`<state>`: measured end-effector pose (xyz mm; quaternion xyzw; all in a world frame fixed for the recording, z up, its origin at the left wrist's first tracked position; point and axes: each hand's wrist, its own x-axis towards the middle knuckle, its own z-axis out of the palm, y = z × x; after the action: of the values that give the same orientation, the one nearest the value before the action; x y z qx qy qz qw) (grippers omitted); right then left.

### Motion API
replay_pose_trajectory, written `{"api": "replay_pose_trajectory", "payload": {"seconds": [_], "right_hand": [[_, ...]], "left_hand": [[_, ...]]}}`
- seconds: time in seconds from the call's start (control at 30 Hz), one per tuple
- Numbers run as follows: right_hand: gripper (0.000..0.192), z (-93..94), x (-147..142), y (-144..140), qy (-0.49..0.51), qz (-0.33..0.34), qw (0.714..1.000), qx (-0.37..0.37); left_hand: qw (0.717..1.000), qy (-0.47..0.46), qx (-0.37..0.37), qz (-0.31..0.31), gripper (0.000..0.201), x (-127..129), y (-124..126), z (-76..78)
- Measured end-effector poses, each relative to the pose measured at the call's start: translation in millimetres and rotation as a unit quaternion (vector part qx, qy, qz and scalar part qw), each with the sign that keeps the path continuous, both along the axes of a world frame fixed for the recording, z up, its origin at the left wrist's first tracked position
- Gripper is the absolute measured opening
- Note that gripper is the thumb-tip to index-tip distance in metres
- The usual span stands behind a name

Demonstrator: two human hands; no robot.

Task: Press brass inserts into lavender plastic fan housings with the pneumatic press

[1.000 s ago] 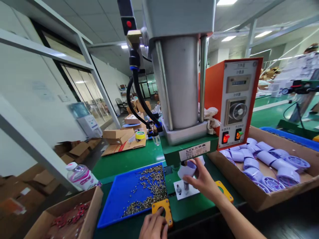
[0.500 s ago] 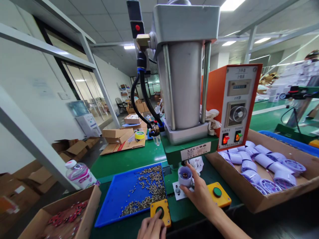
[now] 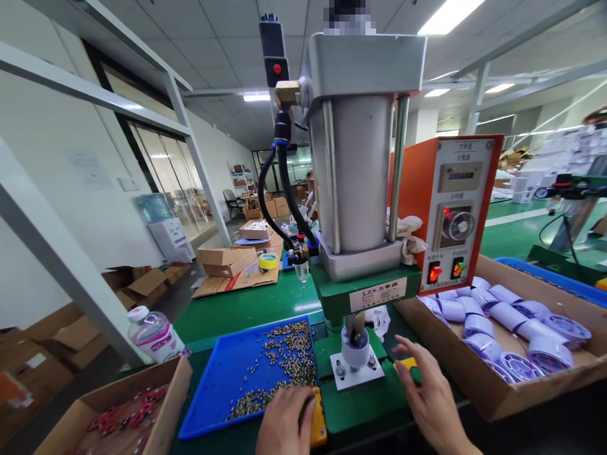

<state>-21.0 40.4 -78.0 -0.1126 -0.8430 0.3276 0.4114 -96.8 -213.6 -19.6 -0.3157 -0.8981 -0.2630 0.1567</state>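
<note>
Worktop [image 3: 208,316], green and glossy, stretches under the grey press [image 3: 353,170]; taking that press as the dial's centre, a blue tray [image 3: 227,379] of small metal pieces lies at eight, with an open carton [image 3: 175,393] of red parts and a pink-labelled bottle [image 3: 156,335] beyond it. Yellow tape [image 3: 268,261] sits on flattened cardboard at nine, a water cooler [image 3: 168,230] farther off that way. An orange control box [image 3: 412,189] stands at three, a carton [image 3: 497,401] of white parts at four, and a ceiling light glares at one.

At six, the white cup [image 3: 355,355] is upright on the metal plate [image 3: 348,379], press tooling at its mouth. Half a second ago the right hand [image 3: 429,388] held it; now that hand — fingers spread, holding nothing — is at five, over the right yellow button box [image 3: 404,364]. The left hand [image 3: 287,420], at seven, now covers more of the left yellow button box [image 3: 320,430]; its fingers bend downward — whether closed, I cannot tell. A red light now shows on the timer dial [image 3: 458,225].
</note>
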Motion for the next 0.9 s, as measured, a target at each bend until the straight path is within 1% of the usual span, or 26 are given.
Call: {"api": "replay_pose_trajectory", "payload": {"seconds": [0.07,0.1,0.17,0.23,0.3,0.43,0.53,0.6,0.67,0.77,0.9], "right_hand": [[0.056,25.4,-16,-12,-0.010,0.089,0.994,-0.055],[0.065,34.5,-25,-18,-0.011,0.129,0.989,-0.071],[0.074,44.4,-39,-29,-0.002,0.179,0.979,-0.097],[0.075,46.0,-49,-36,0.010,0.192,0.972,-0.135],[0.074,44.3,-53,-41,0.018,0.186,0.967,-0.171],[0.075,44.0,-54,-42,0.021,0.195,0.960,-0.199],[0.075,48.1,-53,-40,0.017,0.217,0.954,-0.207],[0.074,51.3,-53,-39,0.008,0.219,0.952,-0.214],[0.075,53.7,-53,-38,-0.001,0.220,0.950,-0.220],[0.079,55.6,-53,-37,-0.007,0.229,0.949,-0.219],[0.079,57.4,-52,-35,-0.004,0.243,0.945,-0.219]], "left_hand": [[0.998,-0.062,0.031,-0.004,0.020,-10,17,26.2],[0.995,-0.090,0.041,-0.003,0.018,-16,27,36.9],[0.990,-0.132,0.057,-0.002,0.018,-28,43,53.7],[0.985,-0.156,0.067,-0.015,0.019,-38,56,65.7],[0.984,-0.162,0.067,-0.035,0.018,-44,65,75.4],[0.983,-0.164,0.044,-0.068,0.017,-45,78,93.0],[0.982,-0.163,-0.012,-0.091,0.017,-42,89,103.2],[0.984,-0.140,-0.070,-0.085,0.016,-42,96,107.2],[0.983,-0.125,-0.115,-0.076,0.014,-42,103,109.0],[0.975,-0.134,-0.163,-0.073,0.022,-42,111,109.4],[0.967,-0.134,-0.205,-0.071,0.015,-41,119,109.0]]}}
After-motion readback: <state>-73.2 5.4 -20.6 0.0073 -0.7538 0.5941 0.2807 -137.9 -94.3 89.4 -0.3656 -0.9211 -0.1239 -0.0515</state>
